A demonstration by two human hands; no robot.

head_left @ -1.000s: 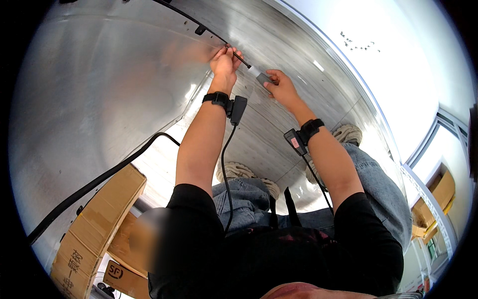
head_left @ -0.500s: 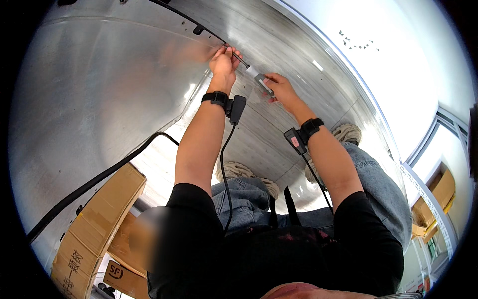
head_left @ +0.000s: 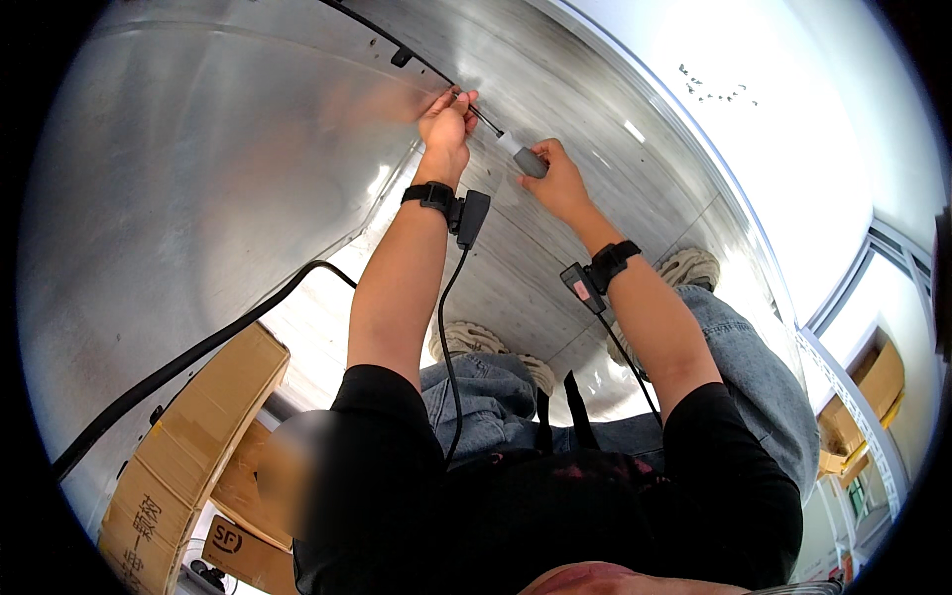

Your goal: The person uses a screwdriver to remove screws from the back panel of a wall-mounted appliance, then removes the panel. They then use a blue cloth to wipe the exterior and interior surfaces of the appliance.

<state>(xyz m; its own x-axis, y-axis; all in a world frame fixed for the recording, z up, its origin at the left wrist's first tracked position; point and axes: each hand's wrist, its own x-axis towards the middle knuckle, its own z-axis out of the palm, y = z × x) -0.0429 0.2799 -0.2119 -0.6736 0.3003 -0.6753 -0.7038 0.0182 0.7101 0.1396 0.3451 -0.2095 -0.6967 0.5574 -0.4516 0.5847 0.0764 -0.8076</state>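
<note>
A screwdriver (head_left: 510, 144) with a grey handle, a pale collar and a thin dark shaft lies aslant at the far middle of the scene, its handle to the right and nearer, its shaft running left and away to the edge of a large metal panel (head_left: 248, 149). The right hand (head_left: 557, 181) grasps the handle near its butt end — fingers on the far side, thumb on the near. The left hand (head_left: 449, 124) is at the shaft's far end with bent fingers, right beside the panel edge; whether it grips the shaft itself or something small there, I cannot tell.

A dark strip (head_left: 426, 65) follows the panel's far edge, with a small black tab on it. Each wrist wears a black strap bearing a small black device, the left device (head_left: 474, 218) and the right device (head_left: 582, 288) each trailing a thin cord nearer. Beyond the hands and between the forearms is a grey plank-patterned floor (head_left: 535, 79). Near left, a thick black cable (head_left: 198, 349) crosses in front of the panel, just beside a long cardboard box (head_left: 198, 426) — another, smaller box (head_left: 253, 560) is nearer still.
</note>
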